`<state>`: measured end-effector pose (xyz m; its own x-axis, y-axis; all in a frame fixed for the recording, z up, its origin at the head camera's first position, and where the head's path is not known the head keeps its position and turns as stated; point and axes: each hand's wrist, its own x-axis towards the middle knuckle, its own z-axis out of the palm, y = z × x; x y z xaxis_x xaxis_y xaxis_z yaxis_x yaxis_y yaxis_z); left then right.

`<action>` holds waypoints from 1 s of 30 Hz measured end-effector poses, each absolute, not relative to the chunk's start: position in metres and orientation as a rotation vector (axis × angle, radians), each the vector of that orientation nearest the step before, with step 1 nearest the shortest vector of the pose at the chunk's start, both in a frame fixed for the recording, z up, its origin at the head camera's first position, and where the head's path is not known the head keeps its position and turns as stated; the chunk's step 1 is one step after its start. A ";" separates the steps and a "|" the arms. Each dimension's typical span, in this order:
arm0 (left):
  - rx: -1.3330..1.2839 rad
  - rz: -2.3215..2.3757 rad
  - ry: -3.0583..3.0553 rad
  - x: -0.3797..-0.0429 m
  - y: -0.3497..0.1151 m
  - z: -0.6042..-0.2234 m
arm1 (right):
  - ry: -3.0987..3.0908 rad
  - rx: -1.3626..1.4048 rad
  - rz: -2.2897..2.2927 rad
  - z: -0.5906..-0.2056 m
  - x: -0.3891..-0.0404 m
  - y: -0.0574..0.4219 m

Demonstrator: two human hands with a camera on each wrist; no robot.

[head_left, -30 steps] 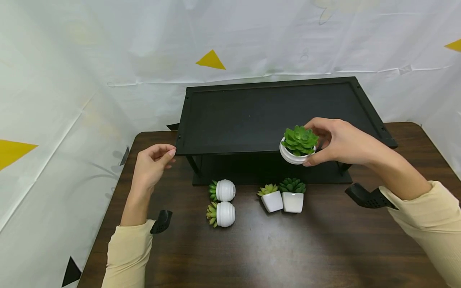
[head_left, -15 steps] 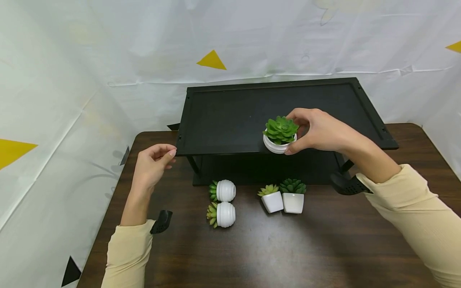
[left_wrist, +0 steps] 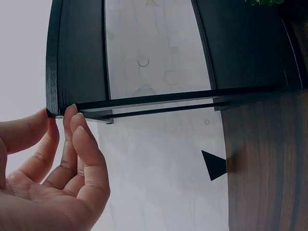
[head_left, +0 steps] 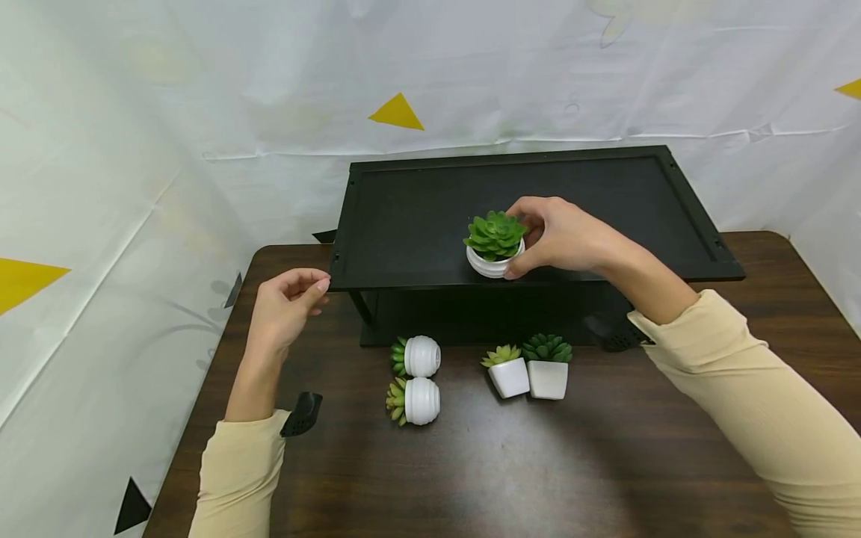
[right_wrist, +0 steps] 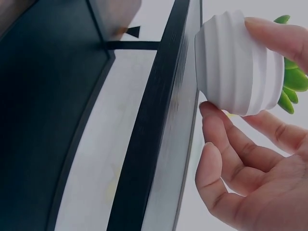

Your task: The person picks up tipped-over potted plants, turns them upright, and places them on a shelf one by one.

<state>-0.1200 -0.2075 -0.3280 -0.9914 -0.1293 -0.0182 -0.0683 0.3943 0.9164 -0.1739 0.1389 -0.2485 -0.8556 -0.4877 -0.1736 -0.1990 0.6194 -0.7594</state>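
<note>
My right hand (head_left: 568, 235) grips a potted succulent (head_left: 495, 235), upright, by its ribbed white round pot, thumb on the near side. In the right wrist view the pot (right_wrist: 236, 65) is just over the top board's front edge, its green leaves pointing away from the board. A black two-tier shelf (head_left: 410, 209) stands at the back of the table. At its front left corner my left hand (head_left: 279, 310) pinches the top board; in the left wrist view the thumb and fingertips (left_wrist: 72, 111) meet at that corner.
Two white round-potted succulents (head_left: 421, 400) lie on their sides on the brown table (head_left: 498, 478), before the shelf. To their right, two succulents in square white pots (head_left: 548, 379) lie side by side. White sheeting (head_left: 289, 82) hangs behind and to the left.
My right hand has carried the potted succulent leftward and slightly back, from the front right of the top board toward its front middle. The left hand stays at the corner.
</note>
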 end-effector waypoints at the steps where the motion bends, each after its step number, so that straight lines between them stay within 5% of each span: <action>1: 0.182 -1.689 -2.577 -0.120 -0.207 -0.328 | 2.482 -0.551 -1.103 -0.249 -0.175 0.137; 30: 0.175 -1.685 -2.580 -0.119 -0.207 -0.326 | 2.440 -0.495 -1.146 -0.262 -0.196 0.107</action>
<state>-0.1193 -0.2069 -0.3263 -0.9921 -0.1246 -0.0165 -0.0652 0.3978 0.9151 -0.1959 0.1073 -0.2615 -0.8581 -0.4718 -0.2025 -0.1453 0.6015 -0.7855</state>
